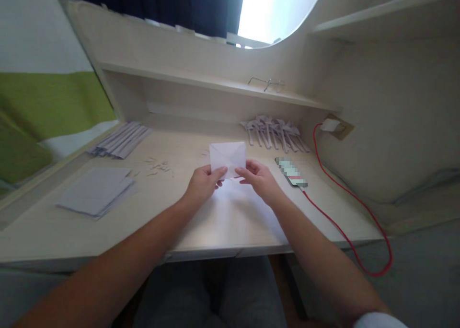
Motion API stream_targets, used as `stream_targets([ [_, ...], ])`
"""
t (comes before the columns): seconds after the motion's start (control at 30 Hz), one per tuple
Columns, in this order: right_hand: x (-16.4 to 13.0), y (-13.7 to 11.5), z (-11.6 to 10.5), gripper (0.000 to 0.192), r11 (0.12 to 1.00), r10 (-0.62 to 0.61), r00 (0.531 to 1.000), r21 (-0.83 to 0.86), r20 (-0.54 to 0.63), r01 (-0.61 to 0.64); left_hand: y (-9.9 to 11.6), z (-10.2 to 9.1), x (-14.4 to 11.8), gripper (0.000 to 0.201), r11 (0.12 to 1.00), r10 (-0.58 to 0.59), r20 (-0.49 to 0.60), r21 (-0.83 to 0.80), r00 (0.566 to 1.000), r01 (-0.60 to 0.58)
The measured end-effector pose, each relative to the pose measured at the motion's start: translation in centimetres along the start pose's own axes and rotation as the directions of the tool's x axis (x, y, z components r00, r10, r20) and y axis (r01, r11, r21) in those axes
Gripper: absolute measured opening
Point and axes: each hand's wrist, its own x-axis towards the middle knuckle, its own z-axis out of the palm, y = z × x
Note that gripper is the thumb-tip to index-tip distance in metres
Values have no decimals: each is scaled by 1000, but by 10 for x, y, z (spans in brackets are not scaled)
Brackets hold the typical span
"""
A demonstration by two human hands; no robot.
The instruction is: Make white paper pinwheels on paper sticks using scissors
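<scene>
One white square of paper [227, 157], creased along both diagonals, is standing tilted above the middle of the desk [223, 222], near its back half. The left hand [203, 184] is pinching the sheet's lower left corner between thumb and fingertips, the fingers pressed close together. The right hand [259, 178] is gripping the lower right edge the same way, thumb on the near face, fingers curled and close.

One stack of flat sheets [96, 190] is lying at the left, with one row of folded strips [120, 139] behind it and a few paper scraps [160, 166] between. A cluster of folded paper pieces [275, 132], too many to count, is sitting at the back right. One phone [291, 172] is lying just right of the right hand, its red cable [345, 208] running to a wall charger [329, 124]. One pair of glasses [266, 83] is resting on the shelf [201, 81] above.
</scene>
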Motion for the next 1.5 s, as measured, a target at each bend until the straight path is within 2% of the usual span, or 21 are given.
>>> stream_targets([
  [0.13,-14,-3,13,43,986,0,998,169,57,-9,3,-2,-32,36,999,-6,96,40,995,2],
  [0.27,-22,-10,3,29,983,12,993,181,121,-34,19,-24,-35,49,996,36,84,80,996,-42],
  [0.33,-21,-15,-1,20,987,14,988,158,154,-39,30,-33,-28,45,993,48,163,99,985,-65],
  [0.47,-8,-15,-6,14,986,17,982,157,189,-47,45,-37,-2,15,984,0,373,163,928,-66],
  [0.57,13,0,-10,18,975,34,990,213,138,-63,42,-31,25,12,981,-16,439,181,898,-71],
  [0.67,35,16,-10,26,955,69,993,279,101,-95,29,-26,51,16,980,-50,466,191,883,-46],
  [0.77,47,24,-3,31,930,104,981,335,164,-155,13,-25,64,14,968,-147,457,247,877,34],
  [0.87,45,25,4,41,916,106,970,357,219,-181,2,-28,60,20,966,-226,428,217,875,143],
  [0.93,37,25,6,48,933,65,986,342,154,-115,-3,-32,52,24,968,-243,371,151,896,200],
  [1.0,28,24,4,46,963,-8,999,270,51,-6,-5,-35,45,26,967,-254,305,83,918,240],
  [1.03,23,23,2,42,976,-57,997,213,43,47,-6,-37,42,27,966,-257,280,51,925,253],
  [1.13,15,19,-4,37,971,-239,955,38,175,236,-6,-40,38,29,969,-241,238,0,941,248],
  [1.23,12,13,-6,32,939,-316,920,-60,231,338,-5,-40,38,32,974,-222,194,2,955,226],
  [1.37,10,9,-7,21,941,-325,924,-25,199,337,-3,-38,36,37,974,-224,140,55,964,218],
  [1.5,8,9,-9,11,959,-281,943,17,176,283,-1,-36,33,34,979,-195,121,77,973,186],
])
